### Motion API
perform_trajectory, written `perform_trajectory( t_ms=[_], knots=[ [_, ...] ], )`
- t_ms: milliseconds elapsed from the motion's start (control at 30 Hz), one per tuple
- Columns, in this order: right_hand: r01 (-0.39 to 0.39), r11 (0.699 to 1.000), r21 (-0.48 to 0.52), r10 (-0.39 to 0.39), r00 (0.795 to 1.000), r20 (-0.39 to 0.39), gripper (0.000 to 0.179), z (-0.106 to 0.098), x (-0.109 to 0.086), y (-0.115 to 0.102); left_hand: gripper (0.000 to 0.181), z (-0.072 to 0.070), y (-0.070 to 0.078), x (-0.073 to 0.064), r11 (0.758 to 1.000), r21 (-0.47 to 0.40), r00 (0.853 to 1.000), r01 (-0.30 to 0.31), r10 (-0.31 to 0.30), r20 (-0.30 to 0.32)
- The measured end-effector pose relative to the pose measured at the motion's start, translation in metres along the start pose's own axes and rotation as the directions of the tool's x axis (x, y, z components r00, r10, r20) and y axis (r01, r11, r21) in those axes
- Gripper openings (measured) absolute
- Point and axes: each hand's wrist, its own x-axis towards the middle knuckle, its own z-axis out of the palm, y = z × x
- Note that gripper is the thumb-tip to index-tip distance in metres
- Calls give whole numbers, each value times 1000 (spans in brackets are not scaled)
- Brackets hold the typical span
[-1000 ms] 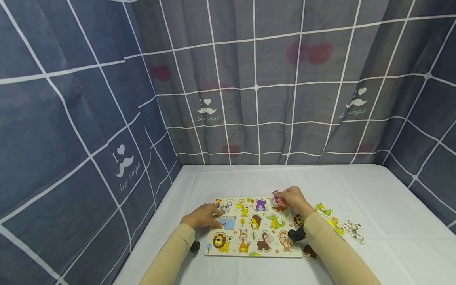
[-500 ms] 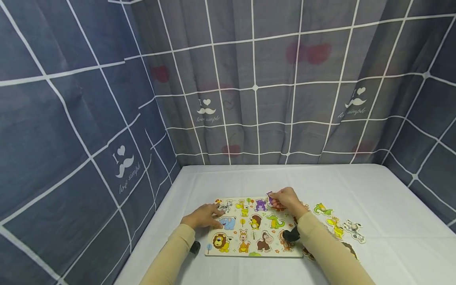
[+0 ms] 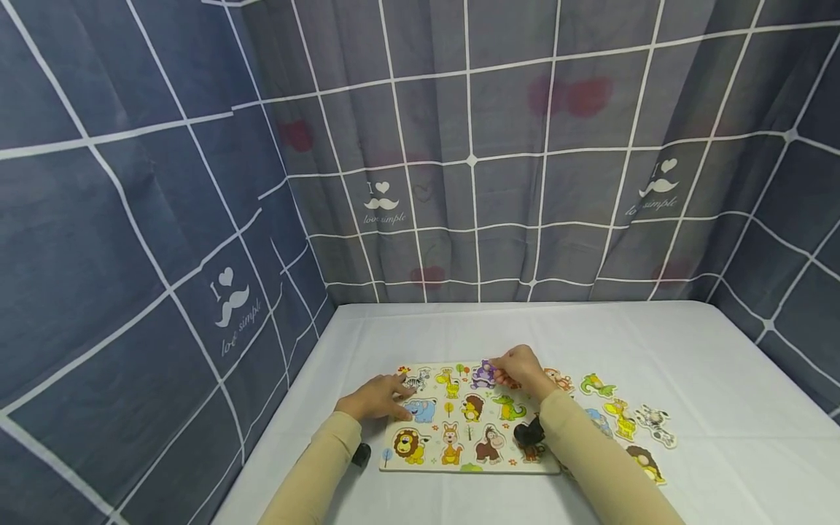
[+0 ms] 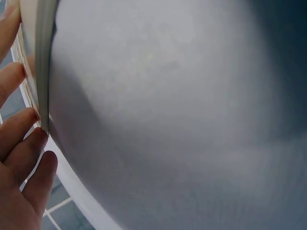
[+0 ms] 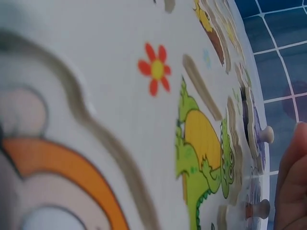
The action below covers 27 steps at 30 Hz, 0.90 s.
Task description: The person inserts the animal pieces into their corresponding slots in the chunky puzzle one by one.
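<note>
A flat board [image 3: 436, 467] printed with colourful animals lies on the table. My right hand [image 3: 523, 369] is at its top right, thumb and forefinger at the edge of a purple hippo puzzle piece [image 3: 482, 375]. That piece lies over the purple picture in the top row, slightly askew. In the right wrist view its white knob [image 5: 266, 134] stands free of the visible fingers [image 5: 293, 175]; the other fingertips are out of that frame. My left hand [image 3: 375, 398] rests with spread fingers on the board's left edge, by the zebra and elephant pictures.
Loose pieces lie right of the board: a monkey [image 3: 558, 378], crocodile [image 3: 597, 385], giraffe [image 3: 620, 418], zebra [image 3: 655, 425], hedgehog [image 3: 646, 464], and a partly hidden elephant [image 3: 599, 421]. Another knobbed piece [image 5: 259, 209] sits near the hippo. Dark gridded curtains [image 3: 433, 146] surround the white table [image 3: 735, 394].
My right hand has moved left, carrying the hippo piece from the board's top right corner down over the purple picture. My left hand has stayed in place.
</note>
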Motion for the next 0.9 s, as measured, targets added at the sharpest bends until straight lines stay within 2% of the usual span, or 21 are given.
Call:
perform_trajectory(
  t_ms=[267, 433, 733, 900],
  knots=[
    [66, 987, -149, -78, 994, -73, 23, -2, 3, 0, 61, -1, 1, 0, 1000, 1, 1000, 10, -10, 2],
    [127, 966, -224, -145, 987, -66, 19, -1, 5, 1, 61, 0, 1, 0, 1000, 2, 1000, 4, -4, -1],
    [204, 931, -302, -230, 972, -51, 11, 7, 8, 1, 60, 1, 1, -1, 1000, 1, 1000, 8, -8, 1],
    [204, 906, -370, -239, 970, -52, 10, 11, 10, 1, 60, 0, 3, -1, 1000, -8, 1000, -1, 0, -3]
  ],
)
